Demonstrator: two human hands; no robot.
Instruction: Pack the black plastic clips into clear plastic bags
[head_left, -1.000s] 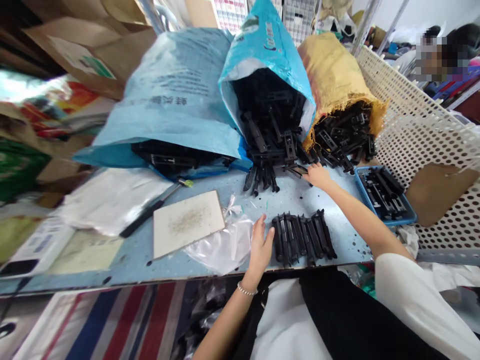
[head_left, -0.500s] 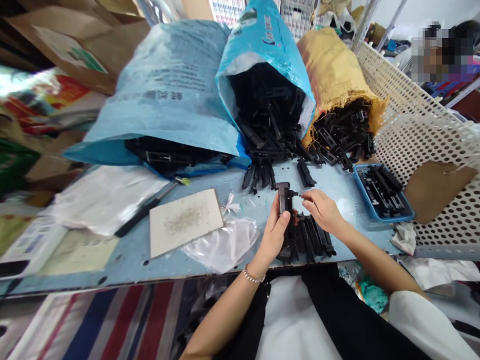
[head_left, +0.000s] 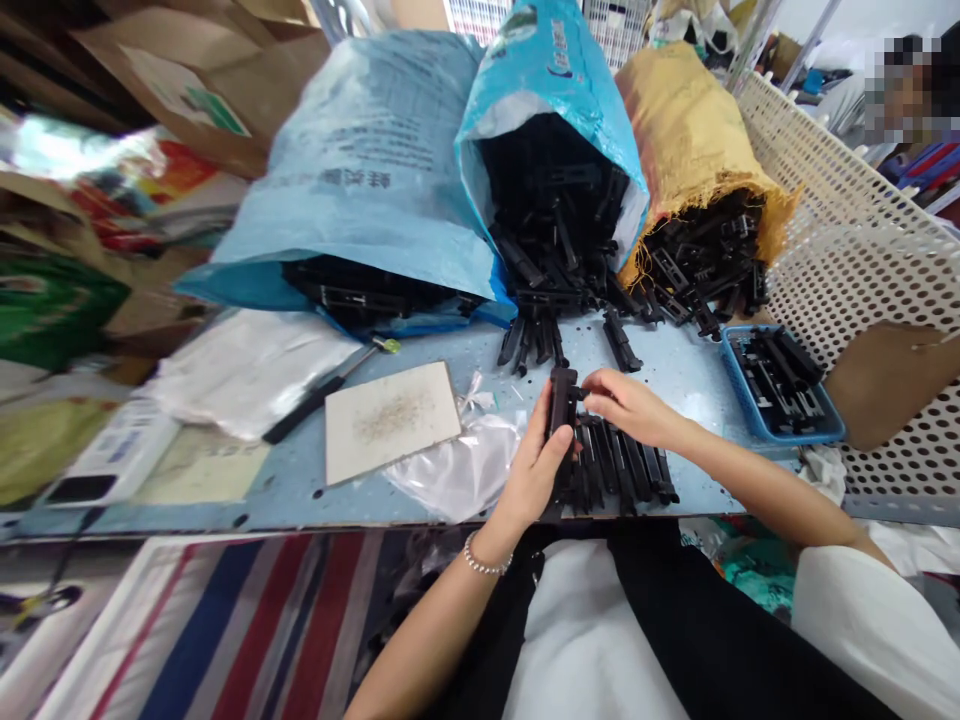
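My left hand (head_left: 534, 462) is wrapped round a long black plastic part (head_left: 561, 398), held upright over the front of the table. At the part's upper right side my right hand (head_left: 626, 402) has its fingertips pinched together on a small piece that juts out; the fingers partly hide it. Under and beside my hands lies a row of similar black parts (head_left: 626, 465), side by side at the table's front edge. Several more black parts (head_left: 531, 340) lie behind my hands, and a single one (head_left: 621, 340) lies a little to their right.
A blue-white sack (head_left: 360, 150), a bright blue sack (head_left: 555, 90) and a yellow sack (head_left: 690, 130) spill black parts. Right: a blue basket (head_left: 784, 432) of parts and a perforated crate (head_left: 885, 240). Left: a pale board (head_left: 394, 420), a plastic bag (head_left: 457, 465) and a black-handled tool (head_left: 304, 410).
My right hand has moved left, from just apart to touching the side of the black plastic part. The part has turned slightly in my left hand. The whole view has shifted a little.
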